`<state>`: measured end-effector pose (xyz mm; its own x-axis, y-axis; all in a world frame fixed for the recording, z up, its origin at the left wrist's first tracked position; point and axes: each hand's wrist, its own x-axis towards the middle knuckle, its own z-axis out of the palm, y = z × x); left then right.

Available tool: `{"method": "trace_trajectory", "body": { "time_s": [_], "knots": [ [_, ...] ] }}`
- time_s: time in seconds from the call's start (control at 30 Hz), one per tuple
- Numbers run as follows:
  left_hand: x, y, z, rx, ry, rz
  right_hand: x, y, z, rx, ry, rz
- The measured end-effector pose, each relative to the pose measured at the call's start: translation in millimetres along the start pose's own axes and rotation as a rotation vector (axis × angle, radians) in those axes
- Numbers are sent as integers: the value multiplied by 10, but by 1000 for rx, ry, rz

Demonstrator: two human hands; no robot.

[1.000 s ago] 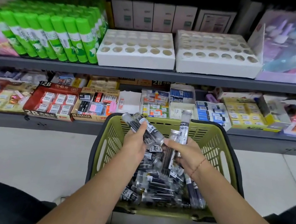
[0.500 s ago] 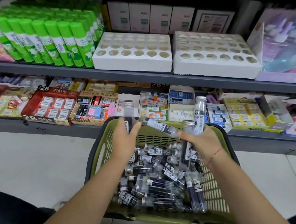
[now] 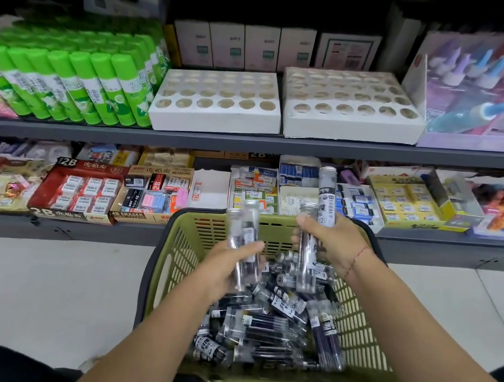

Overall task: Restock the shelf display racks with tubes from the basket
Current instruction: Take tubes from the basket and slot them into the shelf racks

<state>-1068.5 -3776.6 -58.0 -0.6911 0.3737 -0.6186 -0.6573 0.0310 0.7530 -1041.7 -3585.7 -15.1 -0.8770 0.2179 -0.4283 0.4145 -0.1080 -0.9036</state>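
An olive-green basket (image 3: pixel 357 326) on the floor holds several clear tubes (image 3: pixel 271 325) with dark refills and silver caps. My left hand (image 3: pixel 227 267) grips upright tubes (image 3: pixel 246 238) above the basket's left side. My right hand (image 3: pixel 330 243) holds two upright tubes, a tall one (image 3: pixel 326 197) and a lower one (image 3: pixel 305 262). Two white display racks with round holes sit on the upper shelf: the left rack (image 3: pixel 215 118) and the right rack (image 3: pixel 352 125). All their visible holes are unfilled.
Green glue sticks (image 3: pixel 75 84) crowd the upper shelf left of the racks; a purple display box (image 3: pixel 486 103) stands to their right. White cartons (image 3: pixel 244 47) sit behind the racks. Eraser boxes (image 3: pixel 81 187) line the lower shelf behind the basket. Pale floor tiles (image 3: pixel 38 291) lie left.
Both hands have risen from the basket. The left hand's tubes turned from slanted to upright. The right hand moved rightward and higher with its tubes.
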Motion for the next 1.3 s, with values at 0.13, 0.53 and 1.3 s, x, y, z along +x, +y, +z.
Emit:
{"method": "trace_trajectory", "body": {
  "time_s": [0.13,0.53,1.3],
  "knots": [
    [0,10,163,-277,-53,2,-8,150,217,50,18,8],
    [-232,112,275,-121,-8,-34,-72,23,551,-12,85,-205],
    [-426,1714,-902,-221,315,331,1495,-2343,1834,-665,-34,-657]
  ]
}}
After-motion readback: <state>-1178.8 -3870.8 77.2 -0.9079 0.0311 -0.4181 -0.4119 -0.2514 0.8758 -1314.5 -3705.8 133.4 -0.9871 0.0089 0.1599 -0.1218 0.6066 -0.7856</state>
